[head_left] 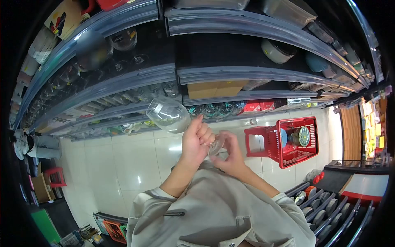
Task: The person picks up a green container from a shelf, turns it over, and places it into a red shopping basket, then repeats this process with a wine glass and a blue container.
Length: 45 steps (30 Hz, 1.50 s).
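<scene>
Clock positions are read from my hands, with 12 at the top of the view. I hold one clear stemmed glass (168,115) in front of my body, tilted, its bowl toward 10 o'clock and its foot toward 4 o'clock. My left hand (197,139) is closed in a fist around the stem, below the bowl. My right hand (229,154) is curved, fingers and thumb at the edge of the foot.

Labels: one small white sticker (157,108) is fixed to the bowl; its print is too small to read. A carton (216,89) at 12 o'clock, on a shelf, carries a yellow sticker, also unreadable. A printed box (61,18) between 10 and 11 o'clock shows a dark figure; its lettering is not legible.

Surroundings: shelved stemware (68,76) stands at 10 o'clock. Red boxes (259,106) sit on a low shelf at 2 o'clock. A red basket (284,161) at 3 o'clock contains a round green-topped item (304,136) and a blue item (284,137); a red stool (256,131) is beside it.
</scene>
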### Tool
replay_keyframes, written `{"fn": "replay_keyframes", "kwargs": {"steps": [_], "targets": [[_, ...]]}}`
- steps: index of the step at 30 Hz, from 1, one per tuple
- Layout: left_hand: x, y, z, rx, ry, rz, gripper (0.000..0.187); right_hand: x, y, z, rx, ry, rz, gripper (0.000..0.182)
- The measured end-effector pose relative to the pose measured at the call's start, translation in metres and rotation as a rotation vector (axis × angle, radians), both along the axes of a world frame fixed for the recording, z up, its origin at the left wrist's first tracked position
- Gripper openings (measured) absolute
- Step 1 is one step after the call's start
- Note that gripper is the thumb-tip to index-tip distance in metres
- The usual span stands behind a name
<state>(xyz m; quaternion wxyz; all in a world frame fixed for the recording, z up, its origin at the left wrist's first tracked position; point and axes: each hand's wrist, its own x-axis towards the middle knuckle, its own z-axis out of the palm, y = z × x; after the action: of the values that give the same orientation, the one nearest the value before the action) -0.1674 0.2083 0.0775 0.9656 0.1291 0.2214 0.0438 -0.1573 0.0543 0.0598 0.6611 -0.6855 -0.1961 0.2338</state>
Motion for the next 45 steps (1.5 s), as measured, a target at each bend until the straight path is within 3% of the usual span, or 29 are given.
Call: {"fn": "replay_keyframes", "kwargs": {"steps": [1,5,7,8,10,12,14,18,20,22,23,25,26,28,29,32,34,35,37,38,43,45], "targets": [[-0.001,0.001,-0.004,-0.021,-0.025,-0.025,0.041,-0.001,-0.001,-0.002,-0.179,-0.532,-0.037,0.055],[0.000,-0.001,-0.004,-0.025,-0.150,-0.054,0.038,-0.003,0.000,-0.014,-0.022,-0.505,-0.134,0.059],[0.001,-0.002,0.000,0.026,-0.189,-0.060,0.039,-0.002,-0.002,-0.013,0.167,0.172,-0.003,0.050],[0.001,-0.002,0.002,0.077,-0.228,-0.067,0.039,0.001,-0.003,-0.012,0.168,0.173,-0.004,0.050],[0.001,-0.004,0.000,0.146,-0.254,-0.061,0.036,0.012,-0.004,-0.007,0.437,0.881,0.141,0.051],[0.001,-0.007,0.003,0.218,-0.278,-0.055,0.033,0.018,-0.006,-0.003,0.439,0.960,0.194,0.055],[0.001,-0.010,0.011,0.564,-0.102,-0.030,0.025,0.019,-0.007,-0.003,0.438,1.037,0.247,0.060],[0.003,0.005,0.002,0.728,-0.042,-0.153,0.019,0.016,-0.004,-0.004,0.423,0.834,0.092,0.050],[0.000,0.009,0.011,0.362,-0.020,-0.246,0.022,0.014,-0.004,-0.006,0.408,0.702,0.000,0.049],[-0.001,0.009,0.009,0.297,-0.026,-0.262,0.024,0.010,-0.007,-0.013,0.298,0.358,-0.048,0.065],[-0.001,0.009,0.008,0.231,-0.034,-0.274,0.025,0.010,-0.009,-0.015,0.299,0.358,-0.050,0.065],[-0.001,0.011,0.007,0.229,-0.041,-0.307,0.026,0.010,-0.012,-0.018,0.071,-0.268,-0.028,0.082],[0.000,0.011,0.007,0.227,-0.048,-0.338,0.028,0.011,-0.012,-0.023,0.070,-0.267,-0.029,0.082],[0.001,0.008,0.007,0.232,-0.051,-0.353,0.028,0.012,-0.010,-0.029,0.076,-0.614,-0.145,0.086],[0.001,0.007,0.007,0.236,-0.057,-0.364,0.029,0.011,-0.011,-0.026,0.075,-0.614,-0.146,0.086],[0.002,0.005,0.008,0.301,-0.072,-0.356,0.028,0.011,-0.015,-0.018,0.039,-0.397,-0.085,0.078],[0.003,0.001,0.013,0.339,-0.041,-0.332,0.028,0.012,-0.018,-0.023,0.271,0.115,-0.031,0.060],[0.003,-0.001,0.015,0.376,-0.010,-0.309,0.028,0.013,-0.019,-0.026,0.272,0.116,-0.031,0.060],[0.003,-0.002,0.015,0.403,-0.012,-0.308,0.028,0.014,-0.020,-0.030,0.397,0.496,0.072,0.048],[0.003,-0.003,0.014,0.429,-0.013,-0.306,0.028,0.015,-0.021,-0.030,0.398,0.498,0.073,0.048],[0.004,-0.009,0.010,0.439,-0.039,-0.315,0.029,0.021,-0.025,-0.022,0.323,0.849,0.271,0.084],[0.005,-0.012,0.010,0.438,-0.053,-0.315,0.031,0.021,-0.024,-0.014,0.291,0.879,0.233,0.086]]}}
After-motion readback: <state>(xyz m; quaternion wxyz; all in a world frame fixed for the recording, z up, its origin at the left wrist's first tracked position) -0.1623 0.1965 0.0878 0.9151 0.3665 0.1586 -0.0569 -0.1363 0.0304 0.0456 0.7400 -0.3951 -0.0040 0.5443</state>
